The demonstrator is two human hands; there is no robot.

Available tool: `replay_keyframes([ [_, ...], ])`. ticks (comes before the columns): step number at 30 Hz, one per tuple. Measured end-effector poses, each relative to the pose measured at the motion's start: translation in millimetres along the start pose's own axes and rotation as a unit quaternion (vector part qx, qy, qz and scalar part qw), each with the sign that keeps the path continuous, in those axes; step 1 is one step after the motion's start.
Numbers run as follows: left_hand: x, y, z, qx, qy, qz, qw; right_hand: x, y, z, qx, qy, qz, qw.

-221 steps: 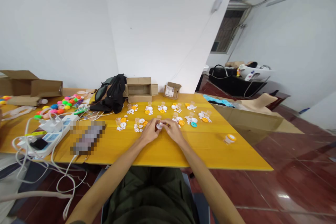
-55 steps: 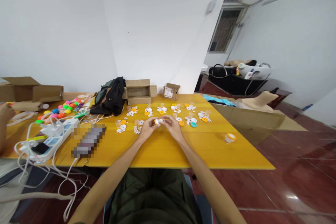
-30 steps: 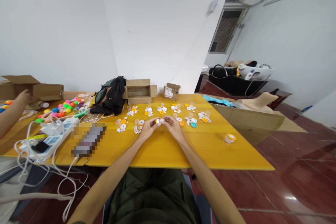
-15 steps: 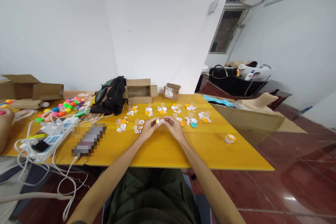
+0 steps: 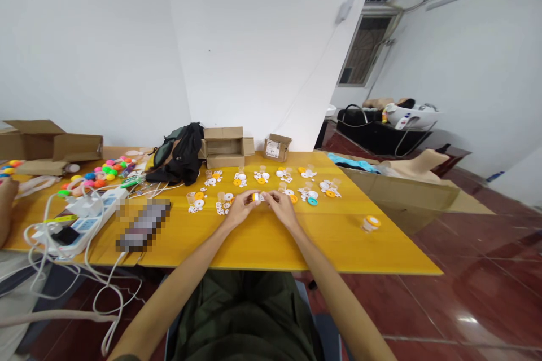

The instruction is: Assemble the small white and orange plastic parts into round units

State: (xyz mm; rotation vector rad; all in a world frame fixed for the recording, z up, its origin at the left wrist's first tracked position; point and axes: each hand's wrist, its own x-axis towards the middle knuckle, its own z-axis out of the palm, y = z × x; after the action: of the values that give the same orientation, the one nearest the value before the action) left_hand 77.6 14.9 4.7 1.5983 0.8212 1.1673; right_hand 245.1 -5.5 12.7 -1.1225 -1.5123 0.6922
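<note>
My left hand [image 5: 239,208] and my right hand [image 5: 280,207] meet over the middle of the yellow table [image 5: 330,237]. Together they pinch a small orange-and-white round part [image 5: 256,197] between their fingertips; both hands are closed on it. Just beyond them lie rows of small clear cups, white discs and orange rings [image 5: 262,177], plus one teal ring [image 5: 312,201]. A finished cup with an orange lid [image 5: 371,223] stands alone to the right.
A black bag [image 5: 180,153] and open cardboard boxes [image 5: 226,145] sit at the table's back. Left are colourful balls [image 5: 101,172], a white power strip with cables [image 5: 80,214] and another person's arm [image 5: 5,208]. A large cardboard box [image 5: 406,186] stands right, on the red floor.
My hands stay together at the same spot, turning the small part slightly. The other person's arm at the far left has drawn back toward the table's edge.
</note>
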Motion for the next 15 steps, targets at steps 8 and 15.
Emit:
replay_keyframes([
  [8, -1.4, 7.5, -0.8, 0.008, 0.005, -0.007, 1.000, 1.6, 0.9, 3.7, 0.061, -0.006, -0.043, 0.997],
  [15, -2.7, 10.8, -1.3, 0.004, 0.004, -0.015, 1.000, 1.3, 2.2, 5.3, 0.104, -0.024, -0.067, 0.992],
])
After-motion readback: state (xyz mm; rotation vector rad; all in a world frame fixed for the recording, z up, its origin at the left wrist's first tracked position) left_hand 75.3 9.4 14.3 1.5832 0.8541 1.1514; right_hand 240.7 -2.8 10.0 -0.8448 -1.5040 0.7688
